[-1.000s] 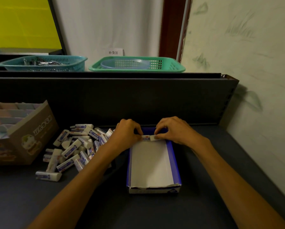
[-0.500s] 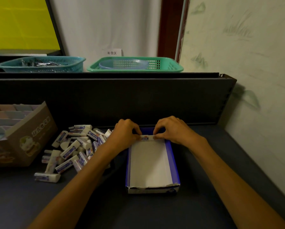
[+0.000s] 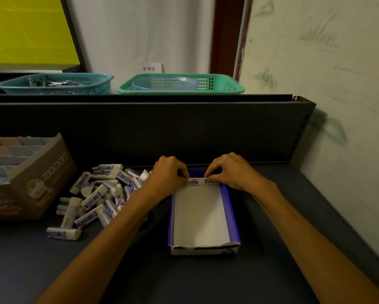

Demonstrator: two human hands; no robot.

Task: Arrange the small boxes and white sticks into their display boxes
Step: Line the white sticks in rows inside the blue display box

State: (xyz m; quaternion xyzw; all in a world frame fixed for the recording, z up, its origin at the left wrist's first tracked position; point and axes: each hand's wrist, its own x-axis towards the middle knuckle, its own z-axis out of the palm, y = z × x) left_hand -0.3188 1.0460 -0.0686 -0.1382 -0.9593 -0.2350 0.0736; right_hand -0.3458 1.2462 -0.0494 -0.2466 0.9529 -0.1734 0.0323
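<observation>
Both hands [image 3: 201, 174] pinch a white stick [image 3: 196, 181], its ends hidden

Just one wide-angle head cam here, looking forward and down from close above the dark table [image 3: 271, 281], both forearms reaching in from the bottom edge, with the far partition [image 3: 140, 128] and the baskets on its top ledge filling the upper half.
</observation>
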